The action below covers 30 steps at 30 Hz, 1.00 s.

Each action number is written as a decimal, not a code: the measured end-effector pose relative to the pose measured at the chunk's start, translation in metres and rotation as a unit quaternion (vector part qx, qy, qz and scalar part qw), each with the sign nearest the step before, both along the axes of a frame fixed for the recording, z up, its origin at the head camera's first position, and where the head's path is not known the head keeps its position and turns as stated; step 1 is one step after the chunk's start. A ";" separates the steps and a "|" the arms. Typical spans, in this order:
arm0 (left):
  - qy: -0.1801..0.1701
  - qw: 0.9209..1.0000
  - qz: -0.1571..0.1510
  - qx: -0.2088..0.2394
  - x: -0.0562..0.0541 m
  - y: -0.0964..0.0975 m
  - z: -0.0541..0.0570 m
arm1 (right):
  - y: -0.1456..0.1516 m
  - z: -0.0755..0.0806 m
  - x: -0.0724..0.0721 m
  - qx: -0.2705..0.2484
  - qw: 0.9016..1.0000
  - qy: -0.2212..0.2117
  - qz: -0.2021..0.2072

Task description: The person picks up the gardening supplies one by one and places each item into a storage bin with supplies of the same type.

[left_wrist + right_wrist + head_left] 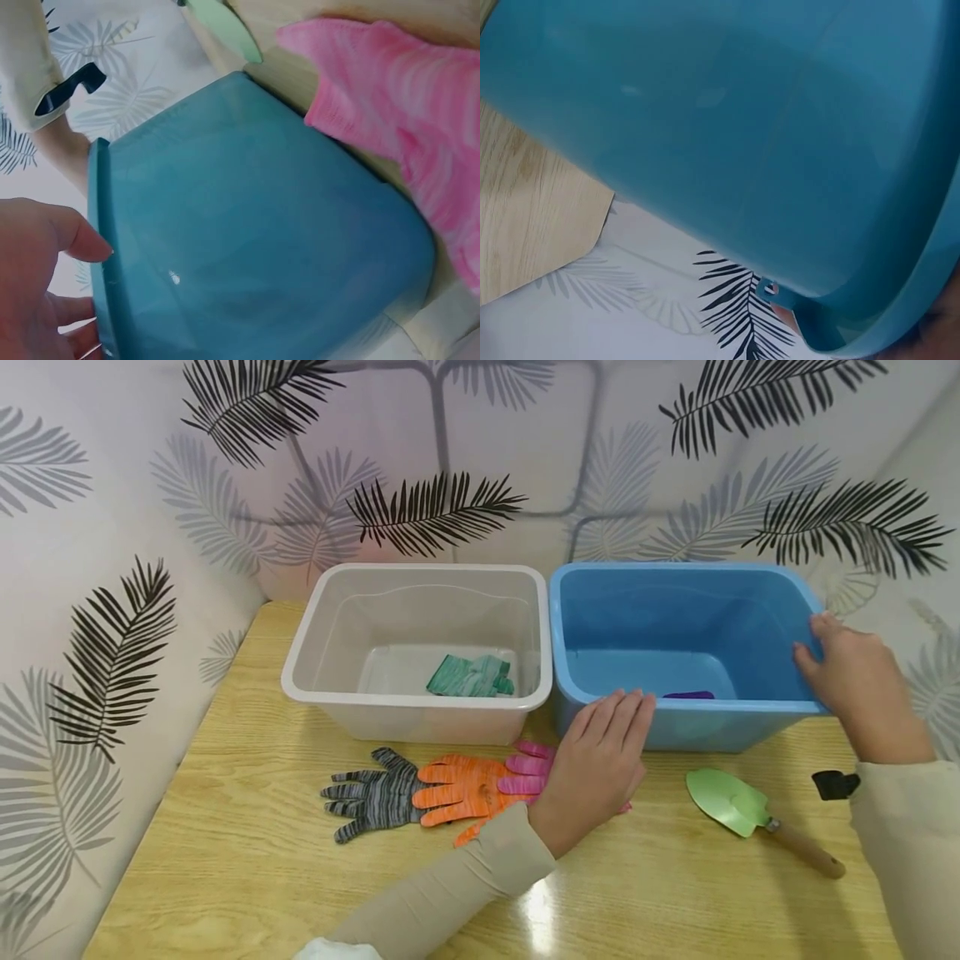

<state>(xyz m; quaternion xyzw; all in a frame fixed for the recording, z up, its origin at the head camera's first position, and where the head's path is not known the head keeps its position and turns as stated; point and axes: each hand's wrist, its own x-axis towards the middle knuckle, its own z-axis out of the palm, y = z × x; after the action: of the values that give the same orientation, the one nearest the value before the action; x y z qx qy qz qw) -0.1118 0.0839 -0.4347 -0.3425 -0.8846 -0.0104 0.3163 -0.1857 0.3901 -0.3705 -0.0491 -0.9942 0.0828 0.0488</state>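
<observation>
A blue plastic bin (690,727) stands on the table, with a small piece of something purple (690,695) showing inside behind its front wall. My left hand (600,760) holds the bin's front rim near the left corner; in the left wrist view its thumb (86,238) lies on the rim's outer side, with the fingers behind. At the right end, my right hand (862,685) grips the rim, fingertips over the edge. Under my left forearm lie a pink glove (528,768), an orange glove (461,785) and a grey striped glove (375,797), overlapping in a row.
A white bin (420,714) adjoins the blue one on the left, holding a green striped knit item (468,677). A green trowel (727,797) with a wooden handle lies at the front right. Leaf-patterned fabric (450,460) hangs behind the wooden table (247,860).
</observation>
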 end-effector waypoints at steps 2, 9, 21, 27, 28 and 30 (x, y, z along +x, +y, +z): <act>-0.017 1.000 -0.007 0.005 -0.001 -0.001 0.004 | 0.000 0.000 -0.001 0.003 1.000 0.004 0.004; -0.065 0.992 -0.074 0.075 -0.011 -0.012 0.021 | -0.003 0.000 -0.004 -0.003 1.000 0.004 -0.001; -0.037 0.986 -0.106 0.122 -0.032 -0.094 0.068 | -0.046 0.020 0.019 -0.029 0.962 0.255 0.091; 0.000 0.985 -0.065 0.157 -0.047 -0.151 0.093 | -0.081 0.034 0.037 -0.044 0.931 0.317 0.174; -0.002 0.985 -0.060 0.163 -0.049 -0.161 0.096 | -0.087 0.035 0.039 -0.048 0.926 0.324 0.188; -0.003 0.985 -0.042 0.167 -0.056 -0.180 0.100 | -0.097 0.036 0.044 -0.052 0.916 0.335 0.216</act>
<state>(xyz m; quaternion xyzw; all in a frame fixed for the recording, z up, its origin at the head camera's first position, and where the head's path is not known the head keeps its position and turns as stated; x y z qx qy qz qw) -0.1674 -0.0962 -0.3344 -0.3215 -0.8562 -0.1720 0.3661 -0.1413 0.2930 -0.3340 0.1951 -0.9001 0.1550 0.3574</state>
